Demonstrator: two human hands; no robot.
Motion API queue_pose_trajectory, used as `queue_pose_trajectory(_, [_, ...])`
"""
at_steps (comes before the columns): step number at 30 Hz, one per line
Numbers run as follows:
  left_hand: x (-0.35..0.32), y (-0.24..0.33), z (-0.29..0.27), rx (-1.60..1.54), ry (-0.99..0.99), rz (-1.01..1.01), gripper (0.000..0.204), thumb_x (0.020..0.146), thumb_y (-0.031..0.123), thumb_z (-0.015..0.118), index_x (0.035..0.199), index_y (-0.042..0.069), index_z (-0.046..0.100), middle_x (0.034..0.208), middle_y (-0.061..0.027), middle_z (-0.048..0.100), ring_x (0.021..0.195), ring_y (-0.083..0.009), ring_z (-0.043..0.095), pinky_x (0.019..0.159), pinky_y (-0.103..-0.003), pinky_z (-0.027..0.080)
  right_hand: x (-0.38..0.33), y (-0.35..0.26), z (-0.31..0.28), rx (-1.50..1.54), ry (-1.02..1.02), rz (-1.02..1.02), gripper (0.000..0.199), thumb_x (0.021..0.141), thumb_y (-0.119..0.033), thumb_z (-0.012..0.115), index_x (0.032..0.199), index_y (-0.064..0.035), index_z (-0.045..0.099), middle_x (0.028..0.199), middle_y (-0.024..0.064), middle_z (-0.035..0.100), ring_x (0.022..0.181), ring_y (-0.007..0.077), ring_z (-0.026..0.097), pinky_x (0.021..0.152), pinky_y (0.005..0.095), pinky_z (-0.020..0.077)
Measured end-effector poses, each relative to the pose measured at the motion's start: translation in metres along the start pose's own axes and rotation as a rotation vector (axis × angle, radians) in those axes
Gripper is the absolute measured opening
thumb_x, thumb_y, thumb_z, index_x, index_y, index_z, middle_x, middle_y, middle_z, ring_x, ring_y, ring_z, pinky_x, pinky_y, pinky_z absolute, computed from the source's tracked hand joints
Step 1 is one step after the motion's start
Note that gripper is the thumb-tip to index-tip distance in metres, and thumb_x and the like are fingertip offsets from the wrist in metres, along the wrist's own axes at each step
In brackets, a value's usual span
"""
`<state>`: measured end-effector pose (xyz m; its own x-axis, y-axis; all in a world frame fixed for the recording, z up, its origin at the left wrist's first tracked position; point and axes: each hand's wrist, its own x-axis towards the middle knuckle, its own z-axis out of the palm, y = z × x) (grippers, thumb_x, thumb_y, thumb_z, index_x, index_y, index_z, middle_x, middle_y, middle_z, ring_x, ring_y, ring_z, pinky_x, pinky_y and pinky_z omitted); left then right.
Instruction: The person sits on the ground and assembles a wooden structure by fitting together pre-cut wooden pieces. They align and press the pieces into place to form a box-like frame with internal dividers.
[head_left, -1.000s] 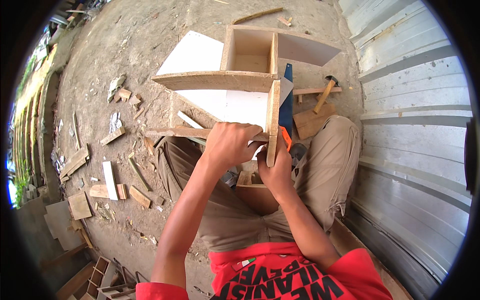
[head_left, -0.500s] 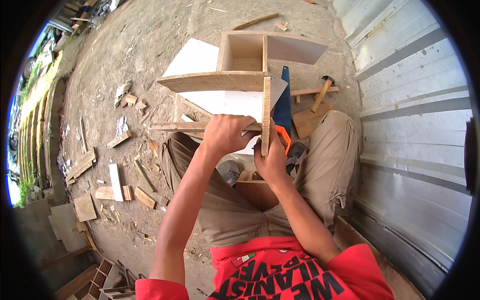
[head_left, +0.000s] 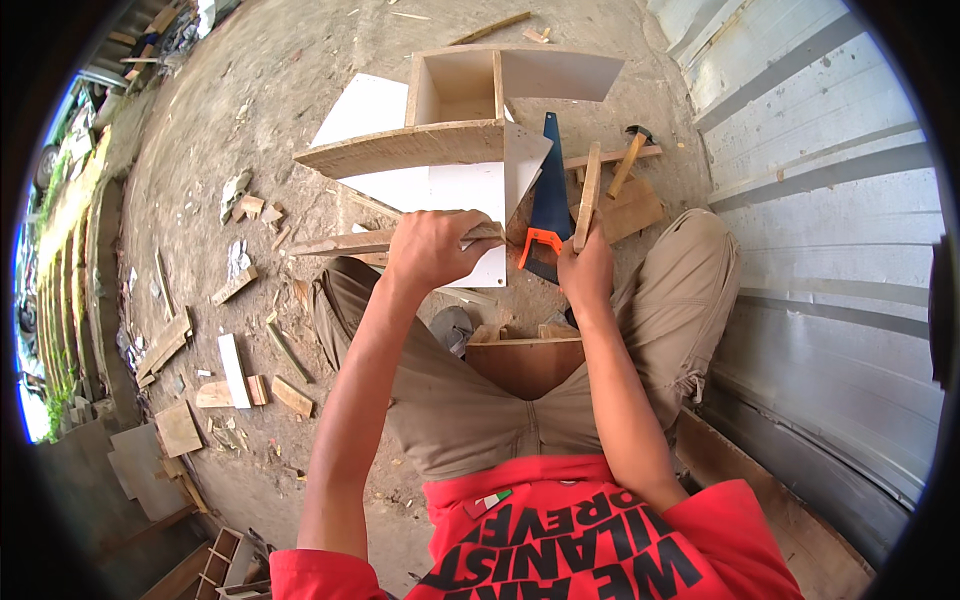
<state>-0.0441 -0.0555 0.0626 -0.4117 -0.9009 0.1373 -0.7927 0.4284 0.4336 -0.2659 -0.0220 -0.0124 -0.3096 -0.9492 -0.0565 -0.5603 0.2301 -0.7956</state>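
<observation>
The left hand (head_left: 432, 252) has its fingers wrapped around a long slat (head_left: 370, 242) lying across the knees, the right hand (head_left: 585, 270) grips an upright stick (head_left: 588, 195) beside the saw (head_left: 548, 200), so fitting seems in hand.

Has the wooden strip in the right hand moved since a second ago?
Yes. The right hand has swung the wooden strip rightward, off the white panel edge, across the blue handsaw.
</observation>
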Motion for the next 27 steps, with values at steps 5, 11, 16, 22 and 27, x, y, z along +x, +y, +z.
queue_pose_trajectory(5, [0.000,0.001,-0.002,-0.003,-0.029,-0.022,0.024,0.080,0.033,0.082,0.092,0.013,0.079,0.084,-0.0070,0.076,0.075,-0.0306,0.071,0.067,-0.039,0.057,0.018,0.061,0.028,-0.249,-0.046,0.313,0.047,0.086,-0.009,0.068,0.129,0.0025,0.051,0.118,0.0286,0.065,0.110,0.0460,0.064,0.092,0.0529,0.0514])
queue_pose_trajectory(11, [0.001,0.000,0.001,-0.007,0.071,0.060,0.029,0.080,0.039,0.081,0.088,0.012,0.078,0.073,-0.0091,0.072,0.066,-0.0317,0.068,0.061,-0.041,0.055,0.008,0.080,0.063,-0.575,-0.090,0.426,0.061,0.086,-0.016,0.071,0.140,0.0005,0.048,0.140,0.0293,0.052,0.132,0.0428,0.050,0.109,0.0483,0.0425])
queue_pose_trajectory(16, [-0.001,-0.004,0.005,0.031,0.046,0.022,0.029,0.079,0.040,0.081,0.089,0.013,0.078,0.073,-0.0097,0.072,0.067,-0.0317,0.069,0.062,-0.041,0.055,-0.007,0.056,0.066,-0.015,0.009,-0.046,0.058,0.091,-0.034,0.072,0.131,0.0037,0.054,0.130,0.0266,0.060,0.122,0.0334,0.060,0.102,0.0405,0.0474])
queue_pose_trajectory(22, [-0.001,-0.002,0.004,0.009,0.035,0.006,0.028,0.078,0.038,0.081,0.089,0.013,0.078,0.074,-0.0105,0.072,0.068,-0.0321,0.069,0.062,-0.041,0.056,-0.003,0.018,0.074,0.592,-0.325,0.361,0.054,0.102,-0.049,0.056,0.074,-0.0031,0.065,0.064,0.0032,0.061,0.060,0.0173,0.055,0.059,0.0348,0.0449])
queue_pose_trajectory(27, [0.000,0.000,0.002,0.036,0.018,0.010,0.027,0.079,0.037,0.082,0.093,0.014,0.078,0.082,-0.0080,0.075,0.074,-0.0314,0.071,0.067,-0.041,0.056,-0.009,0.013,0.083,0.741,-0.485,0.577,0.054,0.101,-0.056,0.054,0.097,-0.0030,0.066,0.087,0.0082,0.067,0.075,0.0210,0.066,0.065,0.0319,0.0534])
